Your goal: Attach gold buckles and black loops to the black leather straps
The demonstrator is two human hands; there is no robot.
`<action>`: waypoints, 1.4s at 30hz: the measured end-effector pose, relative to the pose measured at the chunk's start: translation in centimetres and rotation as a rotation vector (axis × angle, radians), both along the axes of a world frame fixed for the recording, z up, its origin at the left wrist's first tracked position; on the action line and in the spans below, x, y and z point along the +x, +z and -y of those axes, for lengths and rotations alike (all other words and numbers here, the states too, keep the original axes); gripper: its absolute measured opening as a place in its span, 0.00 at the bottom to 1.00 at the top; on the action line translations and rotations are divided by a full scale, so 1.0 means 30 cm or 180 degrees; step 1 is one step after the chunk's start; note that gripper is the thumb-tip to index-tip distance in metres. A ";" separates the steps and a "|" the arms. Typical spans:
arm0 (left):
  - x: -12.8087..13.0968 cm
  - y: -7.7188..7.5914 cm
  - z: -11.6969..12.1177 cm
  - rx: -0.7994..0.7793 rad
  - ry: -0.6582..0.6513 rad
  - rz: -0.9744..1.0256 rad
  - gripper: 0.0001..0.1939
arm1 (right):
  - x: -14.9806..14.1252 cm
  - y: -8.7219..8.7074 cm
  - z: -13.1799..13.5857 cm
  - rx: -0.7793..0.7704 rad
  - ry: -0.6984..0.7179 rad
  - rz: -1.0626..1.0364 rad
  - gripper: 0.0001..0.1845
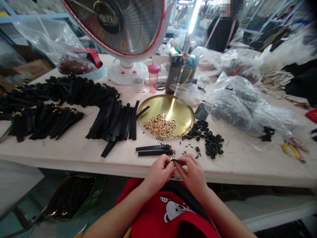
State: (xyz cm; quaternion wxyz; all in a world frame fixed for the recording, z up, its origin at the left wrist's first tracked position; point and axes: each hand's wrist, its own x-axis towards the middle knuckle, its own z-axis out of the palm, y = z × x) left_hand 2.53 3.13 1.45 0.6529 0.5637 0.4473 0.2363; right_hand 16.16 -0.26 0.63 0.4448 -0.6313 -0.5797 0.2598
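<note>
Near the table's front edge, my left hand (159,172) pinches a small gold buckle (171,159) together with a black strap. My right hand (193,173) is closed on the same black strap (179,161), just right of the buckle. Fingertips hide most of both pieces. Two black straps with gold buckles (155,152) lie side by side just beyond my left hand. Behind them, a round gold tray (182,115) holds a heap of gold buckles (160,127). Small black rings (213,145) are scattered beyond my right hand.
Black straps (109,119) are piled across the left of the table. A large fan (126,26), a pink cup (153,79) and dark bottles (174,72) stand behind the tray. Plastic bags (242,102) and yellow-handled snips (291,150) are at right.
</note>
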 end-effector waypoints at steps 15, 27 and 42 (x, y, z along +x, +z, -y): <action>0.009 -0.014 -0.107 0.0245 -0.0043 0.0020 0.14 | 0.091 0.037 -0.124 -0.0972 0.0961 -0.0843 0.09; -0.028 -0.033 -0.172 0.0055 0.0205 -0.0171 0.14 | 0.188 -0.106 -0.576 -0.0366 0.0448 0.1876 0.10; -0.072 -0.060 -0.127 -0.0050 0.0300 -0.0035 0.15 | 0.304 -0.021 -0.399 -0.0354 0.1030 0.3073 0.11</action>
